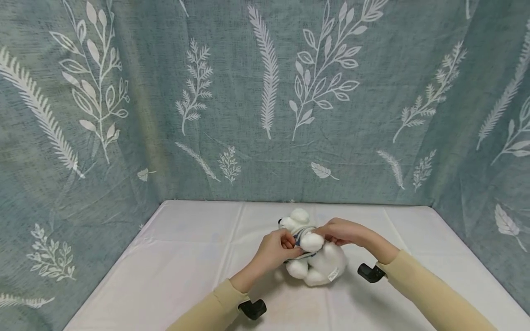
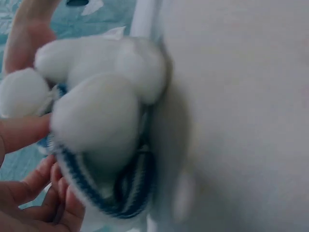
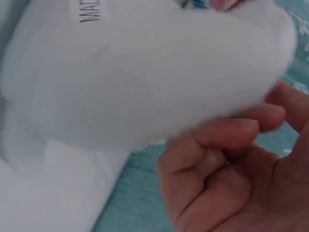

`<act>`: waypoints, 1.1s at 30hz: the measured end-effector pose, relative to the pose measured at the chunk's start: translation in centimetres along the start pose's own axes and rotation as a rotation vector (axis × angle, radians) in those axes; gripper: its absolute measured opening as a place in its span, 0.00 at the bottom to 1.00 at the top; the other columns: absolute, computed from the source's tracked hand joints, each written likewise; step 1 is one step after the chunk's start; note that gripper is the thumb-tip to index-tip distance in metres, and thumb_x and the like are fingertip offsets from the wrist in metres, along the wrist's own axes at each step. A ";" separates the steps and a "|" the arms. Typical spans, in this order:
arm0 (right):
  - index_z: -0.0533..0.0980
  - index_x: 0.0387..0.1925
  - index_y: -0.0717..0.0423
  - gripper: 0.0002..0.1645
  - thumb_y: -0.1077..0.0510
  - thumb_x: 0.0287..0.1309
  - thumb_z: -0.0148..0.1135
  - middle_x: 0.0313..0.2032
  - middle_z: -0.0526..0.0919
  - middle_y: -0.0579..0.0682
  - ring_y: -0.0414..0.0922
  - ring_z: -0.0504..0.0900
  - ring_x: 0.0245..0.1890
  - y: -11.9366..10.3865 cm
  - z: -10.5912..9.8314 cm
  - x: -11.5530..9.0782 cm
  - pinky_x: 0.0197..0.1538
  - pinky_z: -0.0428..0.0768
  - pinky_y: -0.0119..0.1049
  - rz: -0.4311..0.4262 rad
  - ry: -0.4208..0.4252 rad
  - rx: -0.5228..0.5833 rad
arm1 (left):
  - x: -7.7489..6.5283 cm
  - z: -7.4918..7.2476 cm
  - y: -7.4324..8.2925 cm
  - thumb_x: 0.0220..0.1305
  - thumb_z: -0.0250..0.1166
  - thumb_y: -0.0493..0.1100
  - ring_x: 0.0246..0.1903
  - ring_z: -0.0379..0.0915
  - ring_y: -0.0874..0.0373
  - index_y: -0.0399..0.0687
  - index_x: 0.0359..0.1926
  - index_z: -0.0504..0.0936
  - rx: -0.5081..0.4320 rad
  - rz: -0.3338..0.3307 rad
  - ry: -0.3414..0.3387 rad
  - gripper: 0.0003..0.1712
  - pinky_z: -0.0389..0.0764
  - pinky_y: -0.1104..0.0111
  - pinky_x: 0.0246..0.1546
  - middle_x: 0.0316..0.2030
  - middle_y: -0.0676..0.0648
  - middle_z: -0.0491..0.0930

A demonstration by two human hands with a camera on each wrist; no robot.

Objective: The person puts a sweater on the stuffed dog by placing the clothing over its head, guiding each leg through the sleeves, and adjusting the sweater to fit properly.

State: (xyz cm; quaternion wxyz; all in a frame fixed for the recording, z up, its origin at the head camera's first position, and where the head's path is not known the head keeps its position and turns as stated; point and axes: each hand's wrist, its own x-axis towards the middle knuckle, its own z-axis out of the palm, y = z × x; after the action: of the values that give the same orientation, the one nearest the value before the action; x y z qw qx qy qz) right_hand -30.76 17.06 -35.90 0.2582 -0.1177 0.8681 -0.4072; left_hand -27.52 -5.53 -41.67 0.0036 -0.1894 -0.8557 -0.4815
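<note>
A white plush bear (image 1: 327,262) sits on the white-covered table, its dark nose toward the left. Around its upper body is a blue-and-white striped knit garment (image 2: 137,181), whose lower edge hangs loose in the left wrist view. My left hand (image 1: 275,250) pinches this knit at the bear's front, thumb beside a stuffed paw (image 2: 96,113). Behind the bear's shoulder, my right hand (image 1: 345,231) holds the plush with curled fingers. The right wrist view shows those fingers (image 3: 227,133) against the white body, near a printed label (image 3: 89,10); part of their hold is hidden.
A white cloth covers the table (image 1: 186,257). Blue-green curtains (image 1: 232,92) with white leaf prints stand behind it and at both sides. Black wrist devices sit below the left cuff (image 1: 252,309) and the right cuff (image 1: 370,272).
</note>
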 end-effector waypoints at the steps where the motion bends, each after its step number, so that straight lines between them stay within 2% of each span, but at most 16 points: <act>1: 0.72 0.17 0.50 0.22 0.44 0.62 0.56 0.12 0.61 0.41 0.36 0.57 0.13 -0.2 -0.1 -0.3 0.22 0.61 0.28 -0.006 0.009 -0.018 | 0.1 -0.3 0.0 0.52 0.72 0.45 0.26 0.71 0.63 0.44 0.33 0.79 -0.013 -0.006 -0.013 0.12 0.74 0.72 0.28 0.27 0.52 0.77; 5: 0.79 0.22 0.56 0.20 0.47 0.62 0.58 0.15 0.72 0.42 0.35 0.67 0.16 -1.4 -0.2 -1.7 0.25 0.71 0.28 -0.029 0.060 -0.053 | 0.7 -1.5 0.2 0.55 0.70 0.42 0.29 0.72 0.61 0.43 0.37 0.80 -0.051 -0.017 -0.032 0.10 0.75 0.70 0.31 0.30 0.49 0.79; 9: 0.83 0.28 0.62 0.19 0.49 0.61 0.60 0.20 0.82 0.46 0.36 0.79 0.21 -2.3 0.4 -2.6 0.30 0.81 0.32 -0.046 0.117 -0.038 | 1.8 -2.0 0.3 0.60 0.66 0.41 0.30 0.74 0.61 0.44 0.37 0.83 -0.057 -0.014 0.020 0.06 0.75 0.69 0.31 0.32 0.48 0.81; 12: 0.83 0.25 0.61 0.22 0.46 0.59 0.62 0.18 0.83 0.47 0.38 0.81 0.20 -2.4 1.3 -2.7 0.30 0.82 0.35 -0.050 0.167 -0.099 | 2.7 -1.6 0.2 0.62 0.64 0.42 0.31 0.76 0.61 0.45 0.38 0.85 -0.040 0.001 0.064 0.07 0.76 0.70 0.31 0.33 0.48 0.83; 15: 0.80 0.15 0.57 0.27 0.40 0.57 0.62 0.12 0.79 0.45 0.38 0.76 0.15 -2.2 2.1 -2.4 0.26 0.78 0.34 -0.038 0.217 -0.179 | 3.3 -0.9 0.2 0.63 0.63 0.42 0.32 0.77 0.61 0.45 0.38 0.85 -0.028 0.017 0.074 0.07 0.77 0.70 0.33 0.34 0.48 0.84; 18: 0.72 0.07 0.52 0.31 0.38 0.54 0.64 0.07 0.68 0.42 0.38 0.65 0.11 -1.9 2.6 -2.0 0.22 0.69 0.32 -0.017 0.243 -0.213 | 3.4 -0.3 0.4 0.63 0.63 0.43 0.33 0.77 0.60 0.46 0.37 0.85 -0.017 0.015 0.071 0.07 0.77 0.70 0.33 0.34 0.48 0.83; 22: 0.65 0.05 0.48 0.30 0.43 0.50 0.68 0.06 0.56 0.41 0.38 0.54 0.10 -1.4 2.9 -1.5 0.21 0.60 0.31 0.023 0.261 -0.163 | 3.6 0.2 0.7 0.64 0.63 0.42 0.30 0.75 0.61 0.46 0.35 0.84 -0.004 0.003 0.072 0.05 0.76 0.70 0.31 0.32 0.49 0.82; 26: 0.63 0.05 0.47 0.28 0.49 0.47 0.70 0.07 0.50 0.41 0.38 0.48 0.11 -1.0 2.8 -1.2 0.21 0.58 0.32 0.063 0.274 -0.090 | 3.7 0.6 0.8 0.64 0.62 0.40 0.27 0.72 0.62 0.45 0.34 0.82 0.014 0.007 0.084 0.05 0.74 0.70 0.28 0.30 0.49 0.80; 28: 0.65 0.05 0.48 0.26 0.51 0.46 0.70 0.07 0.50 0.41 0.38 0.47 0.11 -0.9 2.8 -1.1 0.21 0.57 0.32 0.072 0.275 -0.069 | 3.7 0.8 0.8 0.65 0.61 0.40 0.26 0.71 0.62 0.44 0.34 0.82 0.038 0.009 0.118 0.05 0.73 0.70 0.28 0.28 0.49 0.80; 33: 0.73 0.10 0.51 0.17 0.52 0.44 0.69 0.08 0.51 0.41 0.37 0.47 0.11 -0.7 2.8 -1.0 0.20 0.56 0.31 0.076 0.263 -0.064 | 3.7 1.2 0.6 0.63 0.62 0.40 0.23 0.67 0.62 0.44 0.31 0.81 0.163 -0.008 0.289 0.06 0.69 0.71 0.24 0.25 0.50 0.75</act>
State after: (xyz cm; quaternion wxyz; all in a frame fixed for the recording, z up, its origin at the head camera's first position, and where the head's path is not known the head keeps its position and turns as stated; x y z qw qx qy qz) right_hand -28.39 15.23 -36.46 0.1537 -0.0384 0.9108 -0.3812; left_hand -30.50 -3.08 -41.09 0.1398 -0.1138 -0.8833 -0.4328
